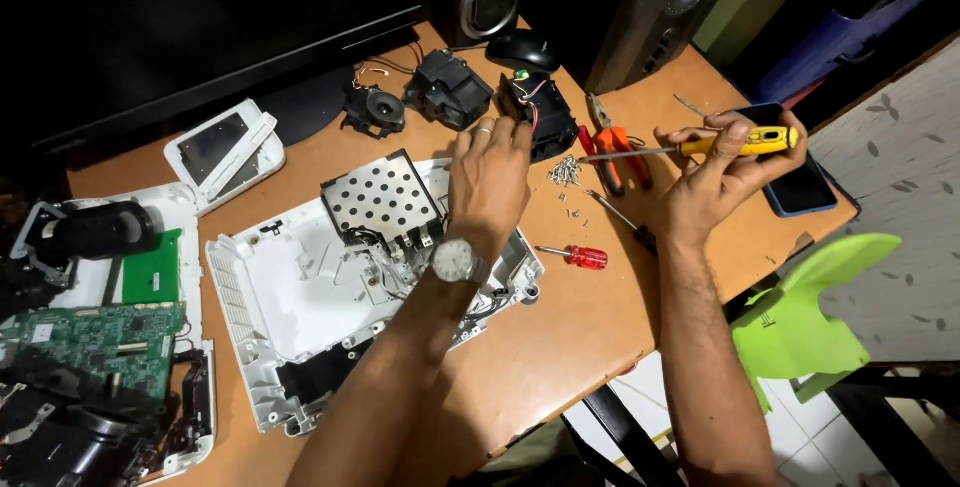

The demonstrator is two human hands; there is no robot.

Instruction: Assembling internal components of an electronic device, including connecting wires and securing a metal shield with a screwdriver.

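Right hand (722,162) pinches yellow screwdriver (700,146) near counter's (560,317) right edge, metal tip pointing left toward small black box (545,117). Left hand (492,175), fingers curled together, touches that black box near counter's back edge. Pile of little screws (565,171) lies between both hands. Open white shell (330,297) sits under left arm. Red screwdriver (577,256) lies just beside shell.

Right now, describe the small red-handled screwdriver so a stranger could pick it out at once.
Start at the opened white plastic casing in the middle of the wooden desk. Just off its right edge, between the two forearms, lies the small screwdriver. Its translucent red handle and short shaft distinguish it from the yellow-handled screwdriver in the right hand.
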